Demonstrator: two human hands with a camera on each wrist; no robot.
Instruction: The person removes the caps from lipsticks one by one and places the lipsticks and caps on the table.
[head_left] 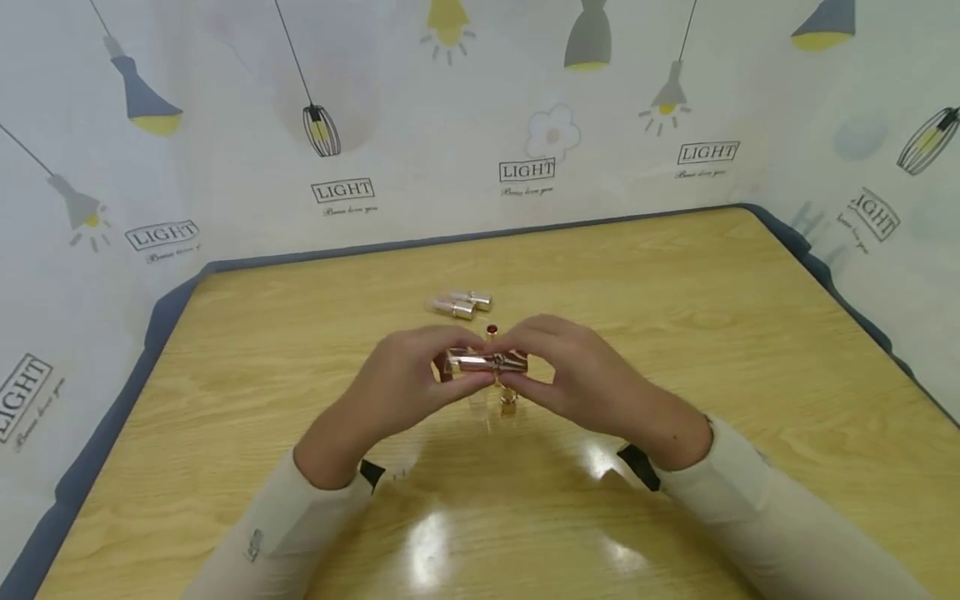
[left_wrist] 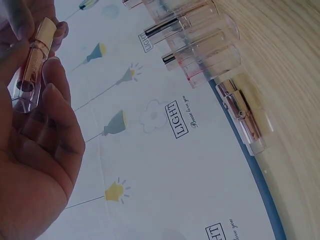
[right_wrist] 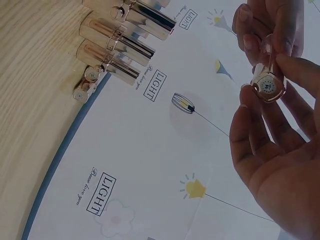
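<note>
A lipstick [head_left: 480,362] with a shiny rose-gold case lies level between both hands above the table. My left hand [head_left: 397,371] pinches its left end, where the clear cap [left_wrist: 25,102] is. The right hand [head_left: 581,367] holds the other end between thumb and fingers. In the right wrist view the round label [right_wrist: 268,86] on the lipstick's base faces the camera. Fingertips of the two hands meet near the middle of the tube. Behind and below the hands, a gold case [head_left: 508,406] and a dark red round end [head_left: 492,330] show, partly hidden.
Two lipsticks [head_left: 463,309] lie side by side on the wooden table [head_left: 225,400], beyond the hands. More clear-capped lipsticks [left_wrist: 202,55] appear in the wrist views. A lamp-patterned cloth [head_left: 450,125] rises behind the table, which has a blue edge [head_left: 450,244].
</note>
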